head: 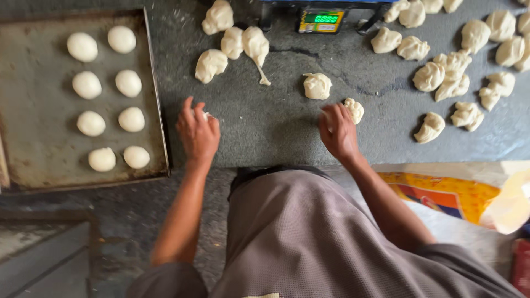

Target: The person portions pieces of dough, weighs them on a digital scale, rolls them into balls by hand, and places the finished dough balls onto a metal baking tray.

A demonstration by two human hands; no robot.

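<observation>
Head view, looking down over the person's grey shirt (309,232) at a dark stone worktop (265,127).

Left hand (197,132): palm down, fingers curled over a small dough piece (206,116), of which only a white sliver shows at the fingertips. Hand is cupped and closed over it, pressing it to the worktop near the right edge of the baking tray (33,165).

Right hand (338,132): also palm down, cupped over a second dough lump (354,109) that pokes out at the far right of the fingers. Whether the palm has the whole lump under it or only its near edge I cannot tell; the hand hides the rest.

Tray on the left carries eight smooth round dough balls (105,96) in two columns, with bare space on its left half.

Far side of the worktop: rough cut pieces (232,47) left of a scale with a green display (321,21), one loose piece (317,86) in the middle, and a large scatter of ragged pieces (458,72) to the right. A printed sack (452,193) lies near right.

Judgement on doing the rounding well: keep each palm arched, with the little-finger edge and thumb touching the worktop so the dough rolls inside a cage instead of flattening. Small circles, light downward pressure, seam underneath. The right lump looks off-centre; pull it fully under the palm first. A dry, barely floured surface gives the grip needed to tighten the skin.
</observation>
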